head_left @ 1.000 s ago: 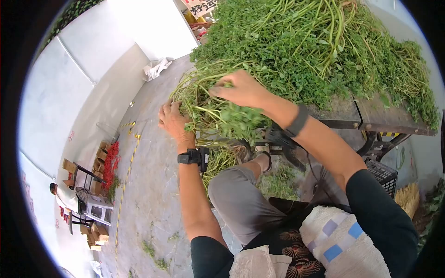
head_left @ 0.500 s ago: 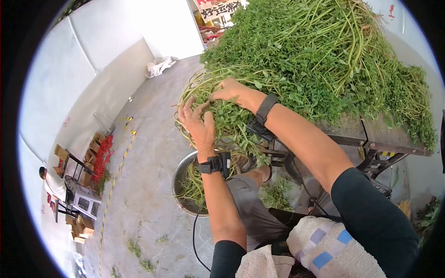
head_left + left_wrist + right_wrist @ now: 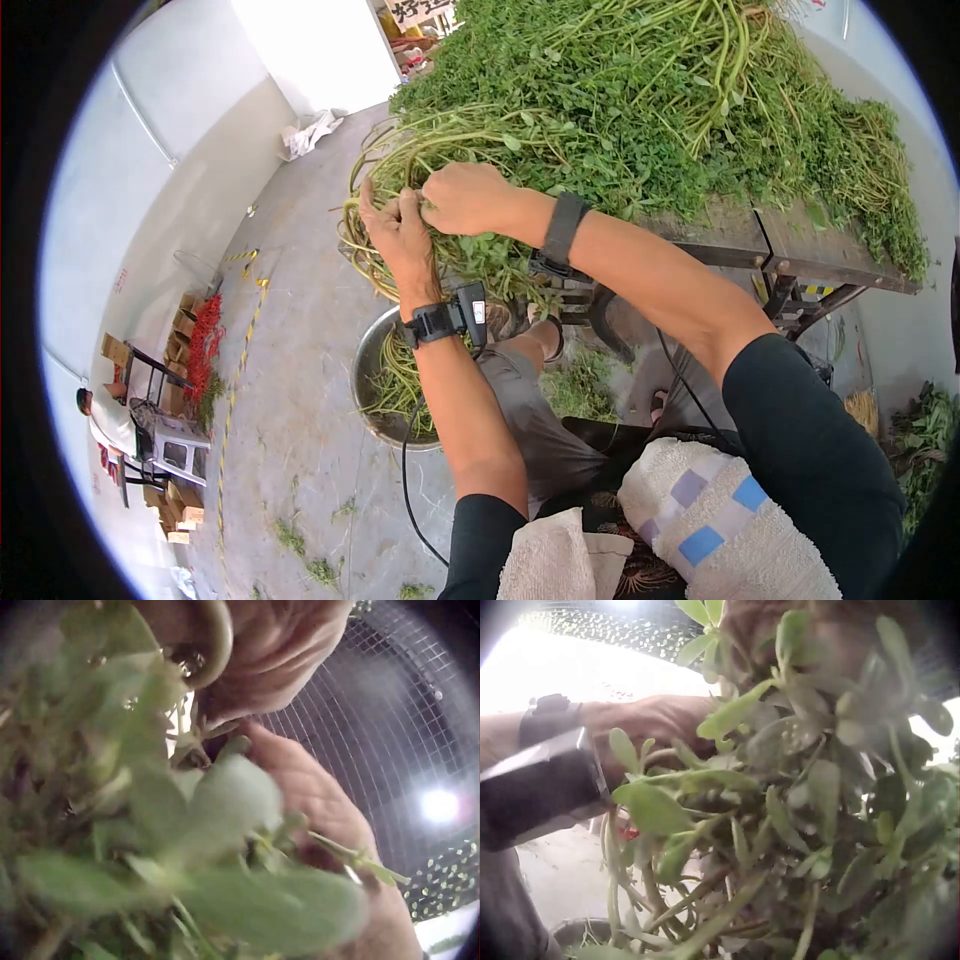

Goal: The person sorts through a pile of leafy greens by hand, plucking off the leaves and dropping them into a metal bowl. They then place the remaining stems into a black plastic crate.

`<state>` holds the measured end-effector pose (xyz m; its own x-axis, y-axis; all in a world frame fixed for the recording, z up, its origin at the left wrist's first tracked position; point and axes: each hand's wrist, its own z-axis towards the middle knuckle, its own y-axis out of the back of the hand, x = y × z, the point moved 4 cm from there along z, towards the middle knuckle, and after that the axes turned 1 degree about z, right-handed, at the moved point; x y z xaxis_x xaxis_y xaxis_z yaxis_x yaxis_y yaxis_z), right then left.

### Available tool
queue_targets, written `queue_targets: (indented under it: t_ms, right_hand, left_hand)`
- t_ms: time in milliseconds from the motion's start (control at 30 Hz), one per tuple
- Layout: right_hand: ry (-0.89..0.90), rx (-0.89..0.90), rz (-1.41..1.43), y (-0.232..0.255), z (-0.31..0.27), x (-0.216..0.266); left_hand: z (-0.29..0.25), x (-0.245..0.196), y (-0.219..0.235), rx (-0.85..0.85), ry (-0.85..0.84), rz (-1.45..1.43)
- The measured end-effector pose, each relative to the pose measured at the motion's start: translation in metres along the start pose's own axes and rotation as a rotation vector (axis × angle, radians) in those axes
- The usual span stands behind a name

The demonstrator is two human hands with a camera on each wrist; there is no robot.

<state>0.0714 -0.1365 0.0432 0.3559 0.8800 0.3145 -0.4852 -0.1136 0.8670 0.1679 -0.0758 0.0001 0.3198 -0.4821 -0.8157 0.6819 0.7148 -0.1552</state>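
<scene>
Leafy purslane (image 3: 640, 110) with long pale stems is heaped high on a dark table. At the heap's left edge both hands work close together over a tangle of stems (image 3: 385, 150). My right hand (image 3: 470, 198), fingers curled, grips purslane beside the left thumb. My left hand (image 3: 400, 235) pinches stems there, its index finger pointing up. Close leaves (image 3: 277, 907) hide much of the fingertips in the left wrist view. In the right wrist view, leafy sprigs (image 3: 727, 787) hang below the hands.
Below the left forearm, a metal bowl (image 3: 362, 375) holds cut stems. Plant scraps (image 3: 290, 535) lie on the grey floor. The dark table's edge (image 3: 720, 255) runs right. A person in white (image 3: 112, 425) sits far left near cardboard boxes (image 3: 180, 505).
My right hand, lifted and blurred a second ago, has come down beside the left and curled tighter. The left fingers, spread over the stems before, have drawn in. The bowl has come into view.
</scene>
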Motion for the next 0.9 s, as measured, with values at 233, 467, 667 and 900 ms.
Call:
queue_targets:
  t_ms: [233, 467, 667, 900]
  right_hand:
    - [-0.291, -0.240, 1.114, 0.047, -0.020, -0.072]
    - [-0.262, 0.043, 0.597, 0.008, -0.059, -0.072]
    - [-0.257, 0.054, 0.197, -0.010, -0.040, -0.062]
    - [-0.209, 0.066, 0.362, 0.042, -0.027, -0.066]
  left_hand:
    - [0.002, 0.006, 0.015, -0.031, 0.059, -0.293]
    - [-0.002, -0.003, 0.015, -0.016, 0.047, -0.287]
    - [-0.010, -0.018, 0.012, 0.012, 0.048, -0.093]
    - [-0.020, -0.043, 0.023, -0.305, -0.307, 1.043]
